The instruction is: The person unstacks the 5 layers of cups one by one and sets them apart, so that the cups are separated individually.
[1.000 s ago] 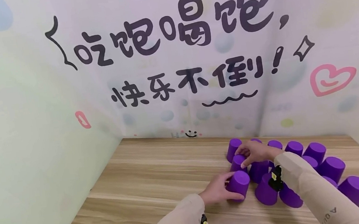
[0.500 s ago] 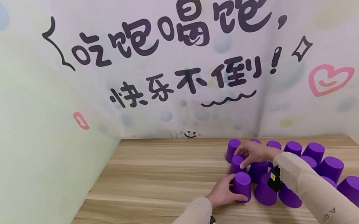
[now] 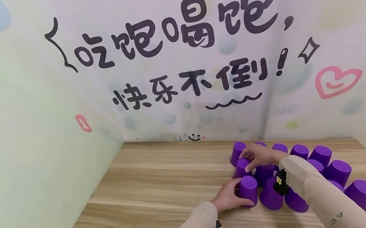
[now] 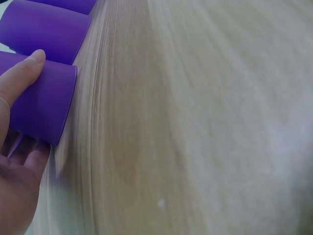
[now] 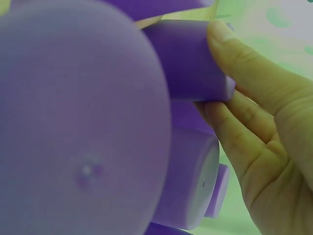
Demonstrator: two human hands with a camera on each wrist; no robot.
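Observation:
In the head view, my left hand [image 3: 229,196] grips an upside-down purple cup [image 3: 248,191] at the front of the leftmost row, its thumb on the near side and fingers round the far side. The left wrist view has that cup [image 4: 44,105] standing with its rim on the table. Just behind it, my right hand [image 3: 263,154] pinches a second purple cup [image 3: 242,167] near its top. Thumb and fingers on either side of this cup [image 5: 190,63] show in the right wrist view. A third cup [image 3: 238,153] stands behind it.
Several more upturned purple cups stand close together to the right, such as one under my right wrist [image 3: 271,196] and one at the near right [image 3: 361,193]; the right forearm hides some. A printed cloth [image 3: 170,123] backs the wooden table [image 3: 149,178].
My left hand has moved its cup slightly right and nearer to me, beside the neighbouring cup, then stayed almost still. My right hand keeps the same hold and place.

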